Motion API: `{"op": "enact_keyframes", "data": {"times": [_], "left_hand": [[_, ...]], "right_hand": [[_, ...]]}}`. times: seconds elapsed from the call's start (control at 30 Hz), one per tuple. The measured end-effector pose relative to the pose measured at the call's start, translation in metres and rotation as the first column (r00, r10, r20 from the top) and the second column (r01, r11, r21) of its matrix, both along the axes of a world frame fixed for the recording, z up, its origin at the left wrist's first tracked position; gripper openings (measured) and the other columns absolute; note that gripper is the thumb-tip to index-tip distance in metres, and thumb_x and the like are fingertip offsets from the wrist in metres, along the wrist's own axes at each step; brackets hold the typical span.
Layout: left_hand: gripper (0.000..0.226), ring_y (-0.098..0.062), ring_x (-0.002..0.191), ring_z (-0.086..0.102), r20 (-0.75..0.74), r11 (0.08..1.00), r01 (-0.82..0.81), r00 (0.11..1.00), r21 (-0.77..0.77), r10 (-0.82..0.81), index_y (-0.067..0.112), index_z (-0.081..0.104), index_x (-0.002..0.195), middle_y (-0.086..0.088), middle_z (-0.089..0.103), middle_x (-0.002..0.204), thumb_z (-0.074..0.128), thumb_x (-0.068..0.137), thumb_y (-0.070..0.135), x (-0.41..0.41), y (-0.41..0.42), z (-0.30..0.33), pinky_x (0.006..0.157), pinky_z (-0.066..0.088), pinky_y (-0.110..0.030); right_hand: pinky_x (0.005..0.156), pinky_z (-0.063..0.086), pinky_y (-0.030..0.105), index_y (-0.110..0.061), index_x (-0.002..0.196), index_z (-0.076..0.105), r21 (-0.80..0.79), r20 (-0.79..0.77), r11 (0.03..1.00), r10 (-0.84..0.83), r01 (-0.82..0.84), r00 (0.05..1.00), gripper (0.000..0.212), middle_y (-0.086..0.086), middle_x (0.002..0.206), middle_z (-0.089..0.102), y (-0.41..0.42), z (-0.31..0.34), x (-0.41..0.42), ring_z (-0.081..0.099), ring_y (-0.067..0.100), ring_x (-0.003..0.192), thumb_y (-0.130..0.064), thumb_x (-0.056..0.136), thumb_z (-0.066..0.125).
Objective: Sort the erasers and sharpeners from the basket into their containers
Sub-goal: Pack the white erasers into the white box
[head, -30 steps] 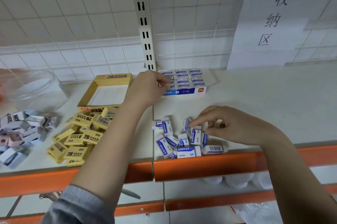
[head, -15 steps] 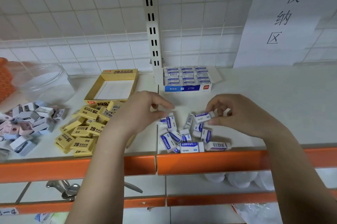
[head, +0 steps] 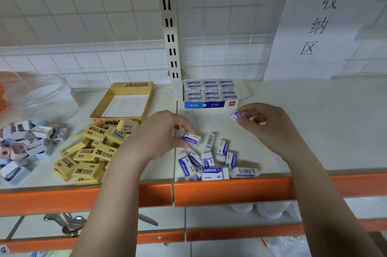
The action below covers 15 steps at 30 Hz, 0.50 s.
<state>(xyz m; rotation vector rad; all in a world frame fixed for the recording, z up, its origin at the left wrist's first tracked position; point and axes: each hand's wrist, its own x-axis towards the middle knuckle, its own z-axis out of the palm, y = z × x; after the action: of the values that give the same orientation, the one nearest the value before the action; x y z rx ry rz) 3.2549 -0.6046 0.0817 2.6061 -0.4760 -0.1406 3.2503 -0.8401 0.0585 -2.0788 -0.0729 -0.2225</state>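
Observation:
Several white erasers with blue sleeves (head: pixel 211 159) lie in a loose pile near the shelf's front edge. My left hand (head: pixel 159 135) pinches one of them (head: pixel 191 139) at the pile's upper left. My right hand (head: pixel 266 124) holds another blue-sleeved eraser (head: pixel 236 115) in its fingertips, lifted just in front of the blue-and-white eraser box (head: pixel 210 105), which is nearly full. Left of the pile lie several yellow 2B erasers (head: pixel 90 156) in front of their yellow box (head: pixel 125 106). A heap of sharpeners (head: pixel 25 143) sits at the far left.
A clear plastic jar (head: pixel 39 97) lies at the back left beside an orange basket (head: pixel 2 93). The orange shelf rail (head: pixel 230 190) runs along the front. A white paper sign (head: pixel 320 24) hangs on the wall grid. Metal spoons (head: pixel 69 225) lie on the lower shelf.
My left hand came back from the eraser box to the pile and took hold of an eraser. My right hand picked an eraser from the pile and lifted it toward the box.

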Motion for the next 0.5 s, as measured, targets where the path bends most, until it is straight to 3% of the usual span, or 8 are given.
{"op": "enact_keyframes", "data": {"times": [0.07,0.13,0.27,0.4,0.5], "left_hand": [[0.022,-0.001,0.083,0.049,0.030,0.996,-0.037,0.999,-0.085,0.040,0.032,0.070,0.093,0.024,0.052,0.081,0.077,0.076,0.019,0.002,0.000,0.002,0.064,0.035,-0.008],[0.021,0.004,0.083,0.050,0.056,0.989,-0.052,0.997,-0.139,0.061,0.031,0.070,0.091,0.026,0.053,0.081,0.077,0.075,0.020,0.003,-0.001,0.002,0.064,0.033,0.001],[0.022,0.008,0.084,0.049,0.071,0.984,-0.057,0.995,-0.172,0.070,0.035,0.068,0.091,0.027,0.056,0.087,0.077,0.075,0.023,0.006,-0.001,0.001,0.065,0.034,0.001],[0.023,0.008,0.083,0.049,0.087,0.988,-0.045,0.994,-0.147,0.058,0.039,0.064,0.091,0.024,0.058,0.092,0.075,0.078,0.024,0.011,-0.003,0.000,0.065,0.035,-0.003],[0.022,0.009,0.081,0.049,0.099,0.989,-0.043,0.993,-0.142,0.058,0.037,0.067,0.092,0.025,0.058,0.089,0.076,0.076,0.025,0.014,-0.002,-0.002,0.063,0.035,-0.002]], "right_hand": [[0.058,0.038,0.006,-0.030,0.083,0.064,-0.004,0.001,1.000,-0.014,0.014,1.000,0.010,-0.009,0.084,0.068,0.001,-0.001,0.003,0.055,0.013,0.071,-0.022,0.084,0.069],[0.058,0.041,0.007,-0.029,0.092,0.061,0.020,0.007,1.000,-0.022,0.022,1.000,0.014,-0.010,0.082,0.069,0.002,0.002,0.006,0.061,0.013,0.073,-0.020,0.084,0.068],[0.063,0.046,0.009,-0.044,0.119,0.050,0.026,0.014,0.999,0.047,-0.047,0.999,0.043,-0.011,0.078,0.068,0.002,0.019,0.015,0.062,-0.003,0.066,-0.014,0.090,0.059],[0.071,0.057,0.022,-0.025,0.102,0.067,0.041,0.006,0.996,0.073,-0.073,0.997,0.028,-0.005,0.078,0.068,0.003,0.034,0.039,0.067,0.002,0.066,-0.003,0.088,0.056],[0.064,0.053,0.025,-0.021,0.091,0.065,-0.106,-0.024,0.992,0.060,-0.062,0.998,0.017,-0.003,0.083,0.070,0.000,0.040,0.067,0.067,0.005,0.067,-0.006,0.084,0.064]]}}
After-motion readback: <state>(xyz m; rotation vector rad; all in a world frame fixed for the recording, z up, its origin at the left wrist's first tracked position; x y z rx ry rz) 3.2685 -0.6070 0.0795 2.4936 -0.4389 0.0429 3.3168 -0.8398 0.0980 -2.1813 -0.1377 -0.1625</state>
